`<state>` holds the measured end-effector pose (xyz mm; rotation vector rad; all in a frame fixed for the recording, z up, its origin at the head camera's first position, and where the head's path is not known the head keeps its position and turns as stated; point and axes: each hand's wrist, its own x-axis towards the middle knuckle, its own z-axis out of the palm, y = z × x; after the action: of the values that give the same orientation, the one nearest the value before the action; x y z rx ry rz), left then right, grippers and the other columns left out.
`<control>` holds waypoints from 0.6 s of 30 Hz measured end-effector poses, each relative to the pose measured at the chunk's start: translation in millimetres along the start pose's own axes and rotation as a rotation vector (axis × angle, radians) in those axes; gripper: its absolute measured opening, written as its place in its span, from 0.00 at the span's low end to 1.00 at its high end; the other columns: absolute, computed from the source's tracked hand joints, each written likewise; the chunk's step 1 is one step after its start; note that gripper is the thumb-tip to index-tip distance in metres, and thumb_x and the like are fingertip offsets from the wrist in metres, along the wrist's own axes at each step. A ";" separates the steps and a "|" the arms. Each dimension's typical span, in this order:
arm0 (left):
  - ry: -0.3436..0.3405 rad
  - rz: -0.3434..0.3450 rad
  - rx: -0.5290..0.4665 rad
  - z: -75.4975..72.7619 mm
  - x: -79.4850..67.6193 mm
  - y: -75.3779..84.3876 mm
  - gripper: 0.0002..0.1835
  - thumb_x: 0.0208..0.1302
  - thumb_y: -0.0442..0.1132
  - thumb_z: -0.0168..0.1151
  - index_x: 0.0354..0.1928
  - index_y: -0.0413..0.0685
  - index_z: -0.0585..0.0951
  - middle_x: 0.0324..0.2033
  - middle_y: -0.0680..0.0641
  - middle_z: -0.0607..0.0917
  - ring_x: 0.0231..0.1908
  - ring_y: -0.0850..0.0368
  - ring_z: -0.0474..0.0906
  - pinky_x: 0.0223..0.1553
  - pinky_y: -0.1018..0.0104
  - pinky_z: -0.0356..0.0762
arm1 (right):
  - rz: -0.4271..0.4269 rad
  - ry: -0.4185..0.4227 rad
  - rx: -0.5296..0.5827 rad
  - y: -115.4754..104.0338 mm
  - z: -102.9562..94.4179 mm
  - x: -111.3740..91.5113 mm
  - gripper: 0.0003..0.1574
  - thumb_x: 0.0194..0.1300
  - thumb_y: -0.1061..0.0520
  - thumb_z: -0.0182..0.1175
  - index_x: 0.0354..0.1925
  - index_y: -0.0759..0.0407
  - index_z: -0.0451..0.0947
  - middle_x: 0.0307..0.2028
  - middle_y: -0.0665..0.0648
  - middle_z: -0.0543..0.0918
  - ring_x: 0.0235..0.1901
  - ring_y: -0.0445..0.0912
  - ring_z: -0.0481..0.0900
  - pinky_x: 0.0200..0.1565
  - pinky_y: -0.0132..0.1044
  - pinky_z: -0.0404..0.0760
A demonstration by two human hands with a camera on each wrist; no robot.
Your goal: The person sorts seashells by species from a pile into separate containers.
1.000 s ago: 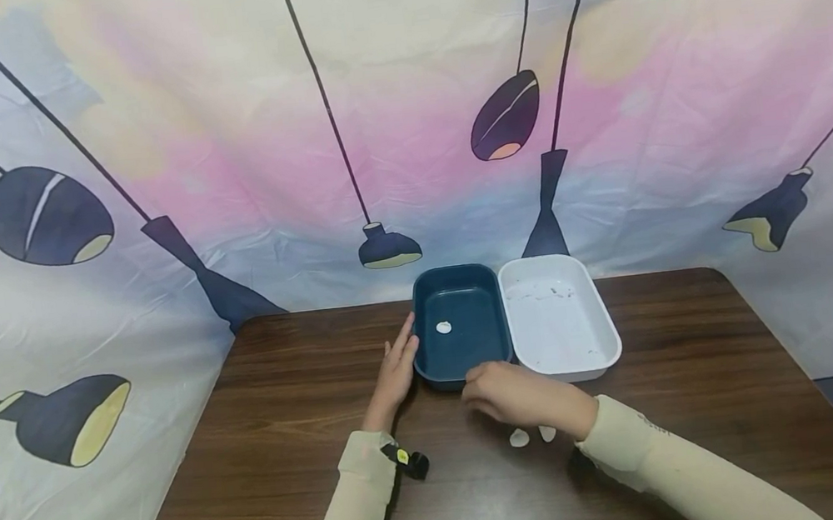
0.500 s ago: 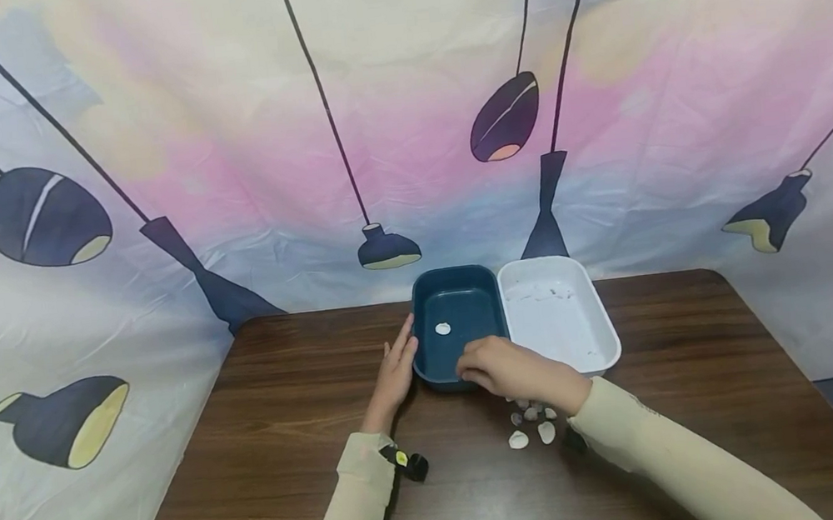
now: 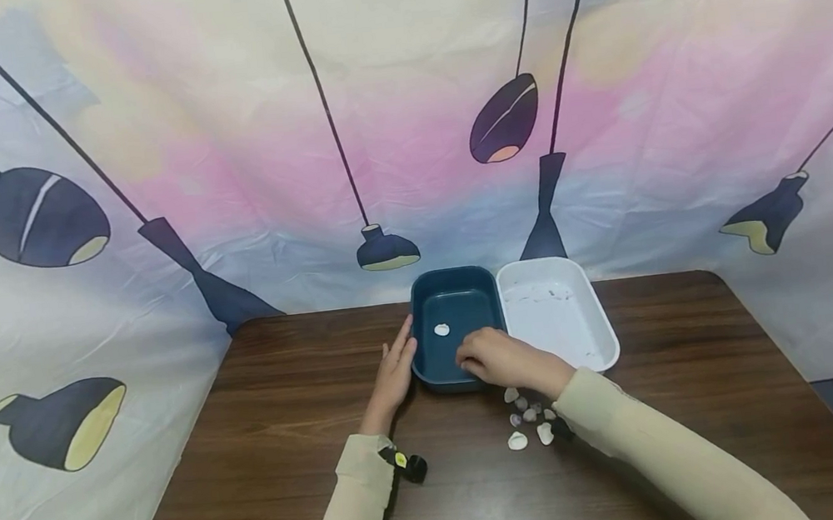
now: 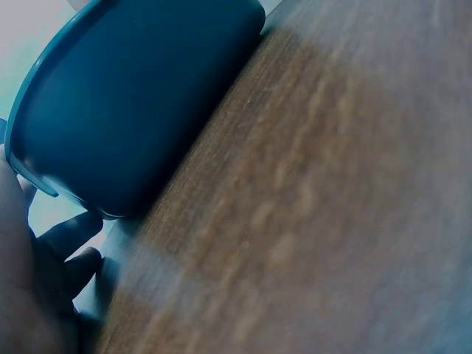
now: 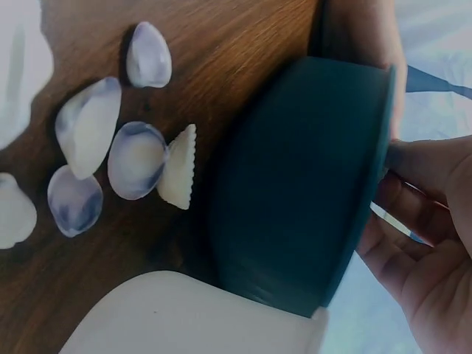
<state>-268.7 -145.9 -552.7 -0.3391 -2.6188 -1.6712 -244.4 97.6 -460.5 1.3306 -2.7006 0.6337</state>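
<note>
A dark teal tray (image 3: 466,309) stands at the back of the table with one white seashell (image 3: 442,329) lying inside. Along its left side rests my left hand (image 3: 393,373), fingers fairly straight; in the left wrist view fingertips (image 4: 92,221) reach the tray's lower corner. My right hand (image 3: 505,360) is over the near right part of the tray with bent fingers. In the right wrist view its fingertips pass behind the tray rim (image 5: 380,162), so I cannot tell whether they hold anything. Several loose seashells (image 5: 138,160), white and purplish, lie on the table below the right wrist.
A white tray (image 3: 561,321) with small dark specks stands against the teal tray's right side. The brown wooden table (image 3: 308,388) ends at a printed cloth backdrop (image 3: 262,141). A black wrist camera (image 3: 412,467) and its cable sit by the left sleeve.
My right hand has moved from the teal tray's near edge up and inward over the tray, uncovering more seashells on the table. The left hand has stayed in place.
</note>
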 end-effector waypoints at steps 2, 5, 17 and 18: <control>-0.002 -0.008 0.000 0.2 -0.2 -0.2 0.31 0.87 0.57 0.39 0.85 0.60 0.58 0.81 0.48 0.62 0.80 0.41 0.55 0.81 0.42 0.27 | 0.015 -0.013 -0.006 2.1 2.3 2.7 0.05 0.71 0.65 0.67 0.39 0.61 0.90 0.34 0.54 0.89 0.35 0.45 0.86 0.41 0.38 0.87; -0.003 -0.014 -0.003 0.4 -0.2 -0.6 0.31 0.86 0.58 0.39 0.85 0.61 0.58 0.81 0.48 0.62 0.80 0.42 0.54 0.81 0.43 0.27 | 0.035 -0.034 -0.005 6.3 5.3 7.7 0.04 0.69 0.65 0.68 0.36 0.61 0.90 0.31 0.54 0.88 0.33 0.45 0.84 0.39 0.39 0.86; 0.004 -0.014 0.000 0.3 -0.9 1.7 0.30 0.87 0.55 0.40 0.85 0.62 0.58 0.81 0.49 0.62 0.80 0.42 0.54 0.81 0.43 0.27 | 0.162 -0.127 -0.036 19.4 17.8 20.9 0.02 0.67 0.65 0.70 0.37 0.63 0.90 0.35 0.57 0.90 0.39 0.51 0.88 0.43 0.45 0.88; 0.005 -0.013 0.000 0.5 -0.8 1.7 0.30 0.87 0.54 0.40 0.85 0.62 0.58 0.81 0.49 0.62 0.80 0.42 0.54 0.81 0.43 0.28 | 0.174 -0.135 -0.035 19.7 18.9 21.7 0.02 0.67 0.65 0.70 0.37 0.63 0.90 0.35 0.57 0.90 0.39 0.52 0.88 0.44 0.45 0.88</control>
<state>-267.5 -144.9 -551.5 -0.3178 -2.6231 -1.6740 -270.8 84.8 -479.2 1.1800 -2.9450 0.5245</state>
